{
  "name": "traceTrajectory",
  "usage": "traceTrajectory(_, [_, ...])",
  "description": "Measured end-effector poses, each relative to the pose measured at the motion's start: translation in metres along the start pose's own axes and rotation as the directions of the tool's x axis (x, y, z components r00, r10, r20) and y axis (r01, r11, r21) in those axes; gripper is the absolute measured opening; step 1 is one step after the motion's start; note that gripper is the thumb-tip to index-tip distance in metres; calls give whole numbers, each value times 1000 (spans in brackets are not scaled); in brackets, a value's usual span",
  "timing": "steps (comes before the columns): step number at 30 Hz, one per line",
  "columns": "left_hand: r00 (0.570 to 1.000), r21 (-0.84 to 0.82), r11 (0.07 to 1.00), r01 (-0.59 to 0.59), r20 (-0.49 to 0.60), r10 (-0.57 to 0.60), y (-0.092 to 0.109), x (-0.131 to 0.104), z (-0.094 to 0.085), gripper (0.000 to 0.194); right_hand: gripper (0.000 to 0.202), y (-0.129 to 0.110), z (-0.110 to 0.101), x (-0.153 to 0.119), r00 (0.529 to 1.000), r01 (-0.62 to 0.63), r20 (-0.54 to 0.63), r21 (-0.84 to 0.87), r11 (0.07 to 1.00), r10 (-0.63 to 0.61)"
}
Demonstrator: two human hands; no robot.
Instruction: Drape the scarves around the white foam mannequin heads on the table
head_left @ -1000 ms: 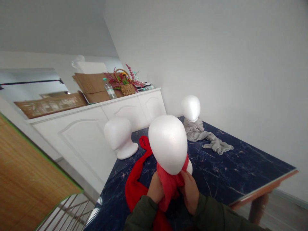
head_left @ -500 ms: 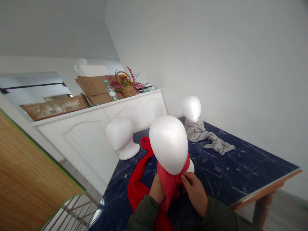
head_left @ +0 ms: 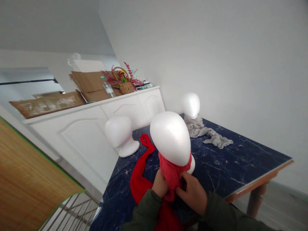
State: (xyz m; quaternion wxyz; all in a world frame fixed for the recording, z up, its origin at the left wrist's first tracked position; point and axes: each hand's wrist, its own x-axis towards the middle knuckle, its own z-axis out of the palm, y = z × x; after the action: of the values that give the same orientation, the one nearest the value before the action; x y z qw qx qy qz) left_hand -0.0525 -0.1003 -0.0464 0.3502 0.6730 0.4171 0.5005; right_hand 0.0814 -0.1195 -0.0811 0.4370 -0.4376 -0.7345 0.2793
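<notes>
**Red scarf gripped by both hands at the neck of the nearest foam head**

A white polystyrene mannequin head [head_left: 170, 138] is seen standing on a dark blue marble-patterned table top [head_left: 240, 163], close to the near edge. A red fabric scarf [head_left: 172, 171] is wrapped about its neck. One end of the scarf is trailed away to the left across the table and ends in a small loop; another part is seen hanging down toward the bottom edge of the view.

The left hand [head_left: 160, 186] is pressed against the scarf just below the head, its fingers closed into the cloth. The right hand [head_left: 192, 194] is placed beside it, its fingers curled narrowly and pinched on a fold of the same cloth. The two hands are touching the scarf and lie just apart from each other. Dark green sleeves are worn on both arms.

A second white foam head [head_left: 119, 133] is stood bare at the table's left edge. A third white foam head [head_left: 190, 105] is stood at the far end, with a grey crumpled scarf [head_left: 207, 133] draped at its base and spread over the table.

Behind the table, a white cabinet [head_left: 96, 128] is recorded, bearing flattened brown cardboard [head_left: 90, 85], a clear plastic bottle [head_left: 108, 89] and a wicker basket of flowers [head_left: 125, 83].
</notes>
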Motion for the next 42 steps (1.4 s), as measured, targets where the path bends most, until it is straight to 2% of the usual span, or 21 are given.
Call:
traceTrajectory(3, [1000,-50,998,26,10,-26,-7,2,-6,25,12,7,-6,4,1000,18,-17,-44,999,-19])
traceTrajectory(5, [994,-183,978,102,-29,-109,-12,4,-12,26,13,11,-15,9,999,10,-44,-64,998,-13])
traceTrajectory(8, [949,-455,859,236,-82,-304,-16,7,-22,25,13,17,-32,18,998,14,-64,-98,995,-20])
traceTrajectory(11, [889,-621,731,283,-117,-443,-19,9,-31,20,14,27,-46,27,997,32,-70,-132,991,-41])
traceTrajectory(13, [843,-637,709,302,-169,-510,-22,10,-36,18,13,35,-50,33,998,6,-58,-105,994,-12])
traceTrajectory(15, [806,-592,742,313,-247,-538,-26,12,-39,17,13,45,-51,38,999,-37,-39,-54,998,35])
traceTrajectory(18, [784,-504,810,300,-354,-510,-36,14,-40,18,17,58,-46,43,993,-74,-101,-116,991,62])
traceTrajectory(20, [791,-462,839,287,-380,-479,-41,15,-38,27,29,63,-43,44,981,-99,-181,-193,976,64])
traceTrajectory(22, [834,-418,866,274,-345,-430,-44,14,-36,33,44,66,-40,44,981,-120,-169,-174,977,90])
traceTrajectory(25, [898,-383,888,254,-247,-364,-43,13,-33,33,56,67,-38,44,994,-100,-31,-1,995,100])
traceTrajectory(27, [918,-395,883,253,-189,-347,-40,12,-31,31,61,68,-38,45,993,-107,-24,174,979,113])
traceTrajectory(29, [933,-428,867,257,-123,-337,-37,11,-29,31,70,69,-39,45,976,-157,-80,387,908,203])
traceTrajectory(31, [945,-461,848,262,-54,-322,-33,9,-24,31,78,68,-42,46,939,-213,-93,601,770,332])
traceTrajectory(33, [955,-470,841,269,14,-298,-29,8,-18,33,76,65,-47,46,925,-227,-25,764,604,380])
traceTrajectory(34, [957,-469,841,271,40,-287,-28,7,-15,34,70,63,-50,46,935,-228,33,816,530,353])
traceTrajectory(36, [957,-463,840,282,72,-281,-26,5,-12,36,53,62,-58,45,957,-244,149,877,415,248])
traceTrajectory(38, [954,-462,835,299,113,-279,-27,4,-11,38,35,63,-67,45,952,-290,235,896,337,195])
traceTrajectory(40, [950,-458,833,310,171,-260,-32,5,-14,42,25,69,-76,47,935,-332,272,897,290,228])
traceTrajectory(42, [943,-433,838,332,185,-278,-38,6,-19,46,22,79,-87,52,919,-348,269,897,271,289])
